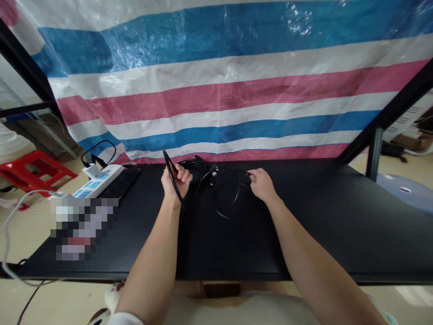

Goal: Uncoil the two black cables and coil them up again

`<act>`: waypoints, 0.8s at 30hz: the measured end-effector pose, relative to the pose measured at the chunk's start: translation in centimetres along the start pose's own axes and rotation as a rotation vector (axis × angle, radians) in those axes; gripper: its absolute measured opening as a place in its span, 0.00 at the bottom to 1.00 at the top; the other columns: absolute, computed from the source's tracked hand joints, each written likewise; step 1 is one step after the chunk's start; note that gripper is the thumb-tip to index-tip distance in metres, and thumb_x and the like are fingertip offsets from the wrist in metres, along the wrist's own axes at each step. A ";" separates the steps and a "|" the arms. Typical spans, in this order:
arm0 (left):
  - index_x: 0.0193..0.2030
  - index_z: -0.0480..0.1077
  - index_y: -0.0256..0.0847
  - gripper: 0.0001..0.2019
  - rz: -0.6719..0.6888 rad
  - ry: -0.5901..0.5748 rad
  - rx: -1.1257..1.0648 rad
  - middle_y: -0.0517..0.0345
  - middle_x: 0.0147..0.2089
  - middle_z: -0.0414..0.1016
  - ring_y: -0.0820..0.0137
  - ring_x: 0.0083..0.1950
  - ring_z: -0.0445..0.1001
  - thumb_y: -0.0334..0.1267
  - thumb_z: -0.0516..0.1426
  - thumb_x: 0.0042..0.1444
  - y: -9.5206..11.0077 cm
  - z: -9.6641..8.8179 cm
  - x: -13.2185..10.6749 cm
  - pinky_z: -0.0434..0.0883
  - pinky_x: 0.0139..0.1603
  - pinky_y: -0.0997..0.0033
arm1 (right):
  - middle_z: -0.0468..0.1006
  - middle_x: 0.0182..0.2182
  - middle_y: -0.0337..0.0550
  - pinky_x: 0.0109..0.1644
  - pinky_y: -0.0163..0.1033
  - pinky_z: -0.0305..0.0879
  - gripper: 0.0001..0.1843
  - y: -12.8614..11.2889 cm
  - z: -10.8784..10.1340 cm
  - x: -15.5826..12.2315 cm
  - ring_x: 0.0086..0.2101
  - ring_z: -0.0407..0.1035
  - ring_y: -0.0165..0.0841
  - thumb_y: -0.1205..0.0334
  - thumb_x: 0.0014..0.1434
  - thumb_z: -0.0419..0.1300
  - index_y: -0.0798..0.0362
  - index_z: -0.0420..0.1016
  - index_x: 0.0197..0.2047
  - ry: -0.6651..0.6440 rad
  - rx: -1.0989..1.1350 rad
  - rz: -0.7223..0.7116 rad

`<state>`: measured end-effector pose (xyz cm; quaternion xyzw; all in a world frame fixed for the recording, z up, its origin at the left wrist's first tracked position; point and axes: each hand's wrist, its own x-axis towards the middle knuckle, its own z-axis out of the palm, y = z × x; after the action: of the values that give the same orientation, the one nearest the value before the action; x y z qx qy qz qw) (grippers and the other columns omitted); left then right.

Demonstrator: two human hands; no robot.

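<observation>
My left hand (176,184) is closed round a thick black cable (172,176), which stands up in a narrow loop and hangs down past the wrist. To the right, my right hand (263,185) pinches the end of a thin black cable (233,170) just above the black tabletop (230,253). Between the hands the thin cable lies in loose loops. Small pale connectors (214,171) show near the middle, too small to identify. Behind my left hand rests a bundle of coiled black cable (196,163). Which strands join which is hard to make out.
At the left lie a white power strip (101,179) with plugs in it and a dark flat device (123,180). A striped plastic sheet (216,104) hangs behind the table, between black metal posts (374,153). A red stool (37,169) stands on the floor at left.
</observation>
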<state>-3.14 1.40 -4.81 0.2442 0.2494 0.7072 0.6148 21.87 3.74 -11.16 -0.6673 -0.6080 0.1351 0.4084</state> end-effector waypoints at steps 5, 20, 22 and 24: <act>0.18 0.56 0.40 0.25 0.154 0.130 -0.115 0.68 0.14 0.46 0.79 0.15 0.51 0.50 0.47 0.63 1.9 -1.0 0.7 0.58 0.17 0.80 | 0.64 0.19 0.29 0.27 0.34 0.64 0.11 1.9 -0.9 1.9 0.21 0.63 0.29 0.72 0.46 0.51 0.48 0.52 0.26 0.437 0.747 0.514; 0.20 0.57 0.42 0.23 0.288 0.348 0.310 0.69 0.14 0.52 0.78 0.15 0.57 0.58 0.56 0.52 0.2 -2.5 2.6 0.58 0.19 0.77 | 0.55 0.08 0.25 0.14 0.29 0.49 0.24 0.5 -1.7 1.5 0.10 0.53 0.23 0.42 0.55 0.55 0.48 0.50 0.21 0.571 0.998 0.306; 0.20 0.61 0.41 0.22 0.352 0.358 0.540 0.67 0.15 0.55 0.76 0.17 0.60 0.58 0.56 0.51 -0.4 -2.1 2.2 0.59 0.20 0.75 | 0.58 0.08 0.27 0.14 0.29 0.49 0.26 0.3 -1.5 1.2 0.10 0.54 0.22 0.40 0.51 0.59 0.49 0.54 0.19 0.491 0.939 0.271; 0.20 0.66 0.41 0.21 0.469 0.390 0.841 0.63 0.16 0.60 0.73 0.21 0.65 0.56 0.55 0.52 -0.8 -2.0 1.8 0.62 0.25 0.72 | 0.67 0.11 0.33 0.14 0.30 0.51 0.26 0.1 -1.4 0.9 0.11 0.57 0.24 0.40 0.46 0.62 0.51 0.59 0.18 0.399 0.898 0.242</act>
<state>-4.08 3.18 -6.75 0.3832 0.5604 0.6971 0.2307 23.10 4.08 -10.09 -0.5043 -0.3185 0.2995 0.7447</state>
